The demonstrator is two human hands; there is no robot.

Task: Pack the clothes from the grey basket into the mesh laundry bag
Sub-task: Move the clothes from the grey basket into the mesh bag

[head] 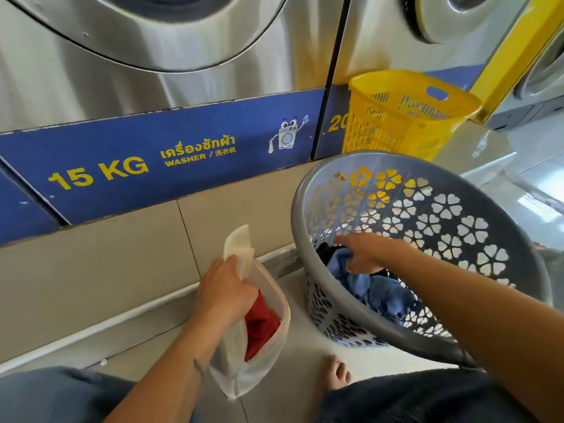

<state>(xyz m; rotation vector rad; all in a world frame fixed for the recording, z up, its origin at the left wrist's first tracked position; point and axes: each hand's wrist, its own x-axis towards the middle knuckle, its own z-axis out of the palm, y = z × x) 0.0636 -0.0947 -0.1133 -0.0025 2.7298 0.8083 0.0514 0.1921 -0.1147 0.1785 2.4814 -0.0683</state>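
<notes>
A white mesh laundry bag (265,358) stands on the floor at lower centre with a red garment (261,326) inside it. My left hand (224,290) grips the bag's upper edge and holds it up. To the right, the round grey basket (457,215) is tilted toward me and holds blue clothes (378,290) and some dark cloth. My right hand (364,254) reaches inside the basket, with its fingers curled into the blue cloth and the forefinger pointing left.
Steel washers with a blue "15 KG" panel (171,160) rise just ahead above a tiled step. A yellow basket (406,117) stands behind the grey one. My bare foot (334,375) and knees are at the bottom edge.
</notes>
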